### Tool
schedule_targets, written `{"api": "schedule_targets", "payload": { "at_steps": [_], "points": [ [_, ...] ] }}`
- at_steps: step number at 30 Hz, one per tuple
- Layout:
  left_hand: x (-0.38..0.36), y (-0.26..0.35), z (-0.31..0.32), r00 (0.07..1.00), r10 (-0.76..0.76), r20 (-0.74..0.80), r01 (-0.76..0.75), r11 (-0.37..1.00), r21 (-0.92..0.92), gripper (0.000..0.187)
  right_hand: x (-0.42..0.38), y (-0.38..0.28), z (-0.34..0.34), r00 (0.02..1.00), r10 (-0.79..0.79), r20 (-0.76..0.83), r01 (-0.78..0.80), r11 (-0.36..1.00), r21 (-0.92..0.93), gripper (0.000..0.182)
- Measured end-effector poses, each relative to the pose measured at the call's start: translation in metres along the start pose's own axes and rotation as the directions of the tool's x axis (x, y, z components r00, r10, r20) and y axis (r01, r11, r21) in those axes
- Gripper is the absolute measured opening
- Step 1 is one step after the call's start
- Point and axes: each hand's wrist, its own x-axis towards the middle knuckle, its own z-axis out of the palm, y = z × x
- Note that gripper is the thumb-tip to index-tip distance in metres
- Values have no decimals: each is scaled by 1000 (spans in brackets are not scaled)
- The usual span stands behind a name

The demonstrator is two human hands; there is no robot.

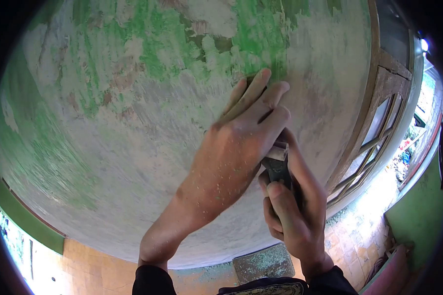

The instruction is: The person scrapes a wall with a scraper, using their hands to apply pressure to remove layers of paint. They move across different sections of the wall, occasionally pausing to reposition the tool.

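- While the right hand (290, 211) is wrapped tight around the dark handle of a scraper (279, 167), the left hand (236, 147) lies over the front of the tool, fingers flat and close together, pushing it against the wall (133, 123).
- Most of the scraper's blade is hidden under the left fingers, so how it meets the wall cannot be told.
- Only the handle shows, between the two hands, just right of the middle of the view.
- Old green paint (172, 54) sits in patches above and to the left of the hands. Around the hands, most of the wall is bare and pale.
- To do this well, I think the blade should lie low against the wall, not stand up steep, so it lifts paint and does not dig in.
- Both hands should push evenly. The left hand presses down and the right hand steers.
- Short strokes toward the green patches look best, since that is where paint is left.
- Fingertips should stay behind the blade's edge, because a slip could hurt them.
- Paint flecks stick to the left hand and arm, so dust is flying. Keeping the face back would be wise.
- A wooden window frame (374, 132) stands to the right. The tool should stay off it.
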Motion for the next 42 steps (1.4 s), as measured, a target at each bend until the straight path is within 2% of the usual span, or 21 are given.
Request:
{"api": "schedule_targets", "payload": {
  "at_steps": [2, 8, 11, 14, 16, 19, 21, 25, 32, 34, 37, 42],
  "points": [
    [4, -1, -2, 1000, 2, -10, -3, 1000, -19, 19, -2, -2, 1, 999, 35, 1, -35, 999, 20, 71],
    [4, -2, 0, 1000, 11, -22, -12, 1000, -20, 20, 2, 8, 1, 999, -45, -17, 45, 999, -16, 70],
    [4, -3, 1, 1000, 8, -16, -8, 1000, -24, 20, 3, 3, 0, 1000, -24, -8, 24, 1000, -16, 70],
    [0, -2, 2, 1000, 9, -3, -9, 1000, -3, 20, 3, 12, 1, 997, -71, -24, 70, 997, -33, 69],
    [1, -3, 1, 1000, 18, 3, -18, 1000, 9, 20, 3, 5, 1, 999, -30, -14, 30, 999, -21, 68],
    [4, -3, 0, 1000, 1, -11, -2, 999, -37, 19, 3, 7, 1, 999, -45, -1, 45, 999, -10, 68],
    [0, -2, 2, 1000, 12, -4, -12, 999, 34, 18, 1, 7, 1, 999, -44, -10, 44, 999, -8, 67],
    [9, -6, 0, 999, 28, -17, -28, 999, 26, 16, 12, 4, 2, 995, -98, -14, 98, 995, -15, 67],
    [4, -4, 0, 1000, 2, -25, -3, 999, -32, 17, 1, 1, 0, 1000, -21, 5, 21, 1000, -4, 67],
    [4, -2, 0, 1000, -11, -28, 9, 998, -69, 18, 3, 10, 2, 997, -72, -11, 72, 997, -19, 68],
    [4, -4, 1, 1000, 22, -14, -22, 999, 27, 18, 4, 8, -1, 996, -85, -5, 85, 996, -19, 69],
    [9, -7, 1, 999, 30, -40, -30, 1000, -6, 18, 11, 6, 2, 993, -113, -19, 113, 994, -12, 70]
  ]
}}
